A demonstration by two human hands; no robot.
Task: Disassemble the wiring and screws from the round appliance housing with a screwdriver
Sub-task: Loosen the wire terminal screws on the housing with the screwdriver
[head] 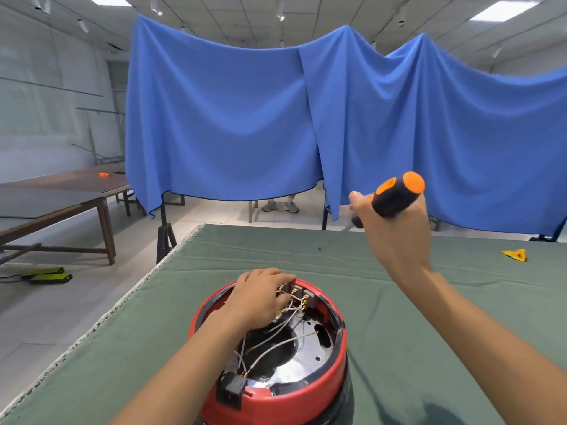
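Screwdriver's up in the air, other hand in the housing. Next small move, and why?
Probably bring the right hand down so the screwdriver tip reaches the terminal block at the red housing's far rim. The tool is held high, clear of the housing, while the left hand already rests on those terminals, where white wires are attached.

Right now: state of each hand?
Left hand: fingers curled at the wires inside the red housing; grip unclear.
Right hand: grips the screwdriver, raised.
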